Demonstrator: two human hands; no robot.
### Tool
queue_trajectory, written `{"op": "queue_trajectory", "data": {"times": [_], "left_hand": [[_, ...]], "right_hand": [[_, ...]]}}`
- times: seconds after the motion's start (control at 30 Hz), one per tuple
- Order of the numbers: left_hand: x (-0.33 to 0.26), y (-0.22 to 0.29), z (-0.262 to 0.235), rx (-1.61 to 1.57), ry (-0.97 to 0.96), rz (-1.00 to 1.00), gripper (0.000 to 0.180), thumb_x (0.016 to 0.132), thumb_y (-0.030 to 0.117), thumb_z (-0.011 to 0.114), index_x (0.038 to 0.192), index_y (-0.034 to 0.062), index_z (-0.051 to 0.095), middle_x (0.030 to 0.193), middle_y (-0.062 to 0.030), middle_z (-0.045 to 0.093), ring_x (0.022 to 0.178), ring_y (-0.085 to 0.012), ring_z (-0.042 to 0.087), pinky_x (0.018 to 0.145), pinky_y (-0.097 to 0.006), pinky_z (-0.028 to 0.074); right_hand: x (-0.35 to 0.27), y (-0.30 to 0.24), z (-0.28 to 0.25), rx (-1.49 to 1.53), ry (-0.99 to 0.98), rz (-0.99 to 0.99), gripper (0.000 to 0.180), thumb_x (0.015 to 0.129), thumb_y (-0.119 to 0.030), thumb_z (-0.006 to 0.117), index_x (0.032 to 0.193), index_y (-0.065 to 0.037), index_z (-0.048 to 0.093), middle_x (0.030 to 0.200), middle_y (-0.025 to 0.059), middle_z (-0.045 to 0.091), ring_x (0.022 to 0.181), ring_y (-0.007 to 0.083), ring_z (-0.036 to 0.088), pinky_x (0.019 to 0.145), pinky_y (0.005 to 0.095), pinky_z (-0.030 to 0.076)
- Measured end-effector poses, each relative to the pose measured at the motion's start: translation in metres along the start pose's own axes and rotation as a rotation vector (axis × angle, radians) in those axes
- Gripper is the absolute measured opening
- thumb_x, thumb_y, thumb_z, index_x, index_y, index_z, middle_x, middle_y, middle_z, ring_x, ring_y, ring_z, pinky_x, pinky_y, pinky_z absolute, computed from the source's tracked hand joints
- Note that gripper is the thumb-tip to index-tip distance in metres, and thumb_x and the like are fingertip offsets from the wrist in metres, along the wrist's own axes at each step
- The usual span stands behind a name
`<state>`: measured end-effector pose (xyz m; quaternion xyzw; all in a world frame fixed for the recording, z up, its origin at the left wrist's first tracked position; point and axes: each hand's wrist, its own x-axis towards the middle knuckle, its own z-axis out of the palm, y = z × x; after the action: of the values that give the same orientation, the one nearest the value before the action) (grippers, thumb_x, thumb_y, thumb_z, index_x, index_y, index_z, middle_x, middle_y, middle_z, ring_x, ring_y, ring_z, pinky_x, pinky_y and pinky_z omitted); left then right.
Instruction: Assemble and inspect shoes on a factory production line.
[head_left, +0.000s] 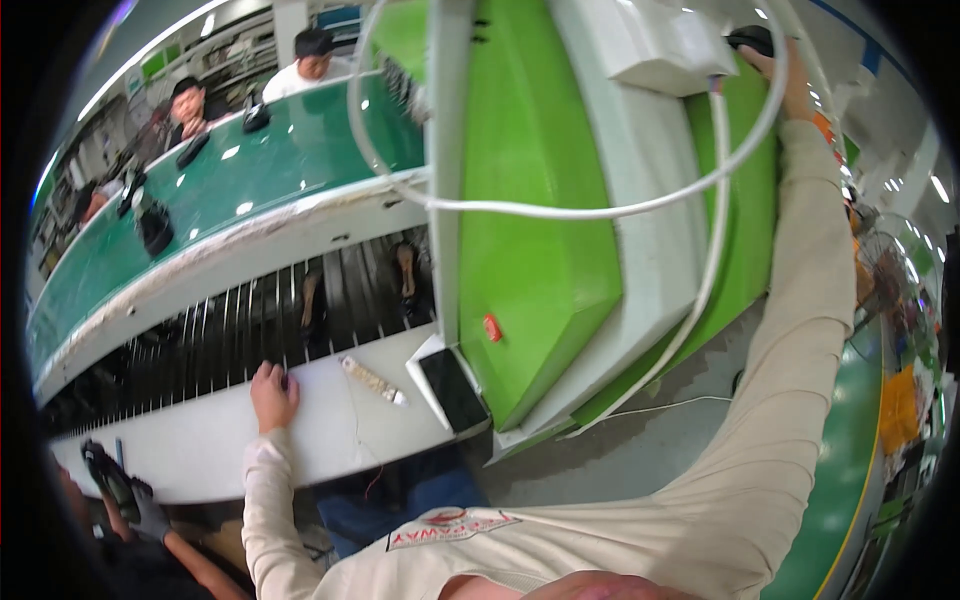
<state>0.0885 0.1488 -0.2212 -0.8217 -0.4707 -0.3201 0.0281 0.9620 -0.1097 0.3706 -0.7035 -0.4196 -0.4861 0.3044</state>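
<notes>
My left hand (272,397) rests at the far edge of a white ledge (330,435), its fingers curled together. Something small and dark shows at the fingertips, too small to name. Stretched up to the far right, my right hand (792,88) grips a black rounded thing (752,40) beside the top of a green and white machine (535,200); its kind is unclear. Beyond the ledge runs a conveyor of metal rods (235,345), with dark shoes showing tan insides, one shoe (313,298) nearer and another shoe (406,270) farther right. A whitish, stained tube (374,381) lies right of my left hand.
A dark screen (452,388) stands at the ledge's right end. A white cable (590,211) loops before the machine, which bears a red button (492,328). Black shoes ride a green belt (290,130), people behind it. Lower left, a co-worker's gloved hand (150,515) holds a black shoe.
</notes>
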Motion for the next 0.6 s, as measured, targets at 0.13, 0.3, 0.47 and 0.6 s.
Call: {"op": "queue_trajectory", "data": {"times": [0.13, 0.3, 0.47, 0.6], "left_hand": [[0.015, 0.007, 0.023, -0.059, 0.027, 0.038, 0.018, 0.086, 0.014, 0.074, 0.084, 0.0017, 0.062, 0.094, -0.0185, 0.059, 0.092, -0.0425, 0.062, 0.079, -0.052, 0.052], [0.004, 0.009, -0.017, 0.054, -0.006, -0.018, 0.015, 0.085, 0.015, 0.075, 0.084, 0.0023, 0.067, 0.091, -0.0169, 0.062, 0.092, -0.0402, 0.064, 0.081, -0.051, 0.052], [0.008, 0.007, 0.003, -0.011, -0.003, 0.007, 0.013, 0.085, 0.015, 0.074, 0.084, 0.0031, 0.068, 0.09, -0.0161, 0.062, 0.091, -0.0387, 0.064, 0.081, -0.05, 0.052], [0.006, 0.009, 0.001, -0.041, 0.011, 0.004, 0.013, 0.087, 0.014, 0.075, 0.083, 0.0036, 0.069, 0.089, -0.0152, 0.061, 0.09, -0.0375, 0.064, 0.08, -0.049, 0.052]], "right_hand": [[0.024, 0.045, -0.024, 0.042, 0.074, -0.006, 0.109, 0.074, -0.08, 0.085, 0.148, -0.003, 0.062, 0.134, 0.0304, 0.073, 0.129, 0.0458, 0.07, 0.109, 0.0513, 0.053], [-0.017, -0.005, 0.02, 0.222, -0.057, 0.079, 0.103, 0.086, -0.067, 0.086, 0.154, 0.005, 0.056, 0.139, 0.0248, 0.071, 0.131, 0.038, 0.069, 0.115, 0.0446, 0.051], [-0.007, 0.116, -0.016, 0.143, 0.1, -0.118, 0.1, 0.098, -0.066, 0.072, 0.164, 0.003, 0.043, 0.155, 0.0321, 0.058, 0.144, 0.046, 0.058, 0.121, 0.0494, 0.044], [-0.013, 0.119, 0.012, -0.264, 0.009, -0.211, 0.082, 0.105, -0.056, 0.066, 0.165, -0.004, 0.044, 0.156, 0.0347, 0.056, 0.143, 0.052, 0.056, 0.12, 0.0527, 0.045]]}}
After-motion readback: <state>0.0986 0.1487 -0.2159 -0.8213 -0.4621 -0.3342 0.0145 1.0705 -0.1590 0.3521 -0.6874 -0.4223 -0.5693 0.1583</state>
